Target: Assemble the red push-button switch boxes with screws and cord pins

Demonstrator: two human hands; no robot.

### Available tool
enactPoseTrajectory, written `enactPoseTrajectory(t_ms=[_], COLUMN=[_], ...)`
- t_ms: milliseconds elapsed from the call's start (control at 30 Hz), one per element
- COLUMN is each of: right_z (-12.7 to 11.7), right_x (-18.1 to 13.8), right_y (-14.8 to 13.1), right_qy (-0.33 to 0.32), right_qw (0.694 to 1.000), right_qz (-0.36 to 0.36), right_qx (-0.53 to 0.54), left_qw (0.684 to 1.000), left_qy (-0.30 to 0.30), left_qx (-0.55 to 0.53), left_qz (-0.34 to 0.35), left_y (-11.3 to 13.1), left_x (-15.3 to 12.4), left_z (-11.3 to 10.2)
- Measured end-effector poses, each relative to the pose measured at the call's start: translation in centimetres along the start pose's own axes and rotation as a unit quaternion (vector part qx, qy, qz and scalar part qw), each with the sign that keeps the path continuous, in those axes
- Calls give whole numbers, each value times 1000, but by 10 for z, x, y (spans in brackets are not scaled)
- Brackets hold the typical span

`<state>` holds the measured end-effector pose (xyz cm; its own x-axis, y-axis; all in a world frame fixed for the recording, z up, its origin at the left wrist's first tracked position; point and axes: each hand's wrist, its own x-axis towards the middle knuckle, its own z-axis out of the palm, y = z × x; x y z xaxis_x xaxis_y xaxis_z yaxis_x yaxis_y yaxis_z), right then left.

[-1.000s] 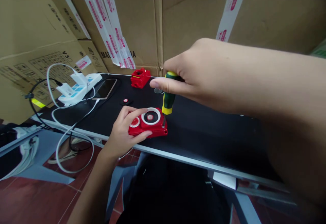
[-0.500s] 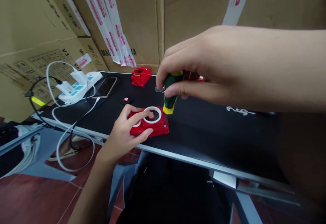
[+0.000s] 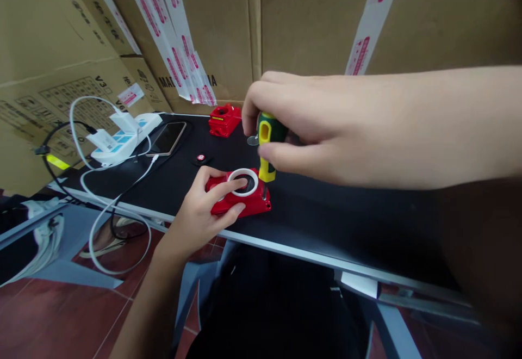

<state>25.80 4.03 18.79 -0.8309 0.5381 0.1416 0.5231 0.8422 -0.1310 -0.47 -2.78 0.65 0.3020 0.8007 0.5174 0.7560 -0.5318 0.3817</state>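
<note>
Fingers (image 3: 229, 187) are over the desk (image 3: 346, 223): R hand (image 3: 302, 125) is clenched, L hand (image 3: 199, 201) is grasping the red box (image 3: 255, 205), which lies flat on desk, directly under L fingers. Screwdriver (image 3: 267, 173), in R fingers above box's right end, has rotated vs. a moment ago: its yellow slot (image 3: 265, 131) now faces cam., so prob. turning is in progress.

On your black tabletop (image 3: 346, 223) lies a red housing (image 3: 253, 205); from it, you have a red block (image 3: 222, 124) and thin disc (image 3: 253, 141) toward twelve o'clock, a black knob (image 3: 201, 159) between ten and eleven, a phone (image 3: 167, 139) and power strip (image 3: 125, 144) toward ten.
</note>
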Motion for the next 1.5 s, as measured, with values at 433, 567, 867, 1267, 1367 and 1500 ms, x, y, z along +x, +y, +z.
enactPoseTrajectory(t_ms=[433,567,867,1267,1367,1500], right_z=[-2,5,-14,-22,-17,-7], right_x=[5,4,-8,5,6,7], right_y=[-6,-10,2,-7,-3,-4], right_qy=[0,48,-4,14,33,41], right_qw=[1000,996,1000,997,995,987], right_qz=[8,55,6,27,37,82], right_qx=[-18,-60,-28,-75,-82,-132], left_qw=[1000,1000,1000,999,999,999], left_qy=[8,6,9,12,10,-7], left_qx=[8,11,16,19,14,7], left_qz=[-20,-28,-25,-48,-46,-38], left_y=[-5,-6,-4,-8,-8,-5], left_x=[0,-1,-1,-2,-1,0], left_z=[3,6,8,10,9,6])
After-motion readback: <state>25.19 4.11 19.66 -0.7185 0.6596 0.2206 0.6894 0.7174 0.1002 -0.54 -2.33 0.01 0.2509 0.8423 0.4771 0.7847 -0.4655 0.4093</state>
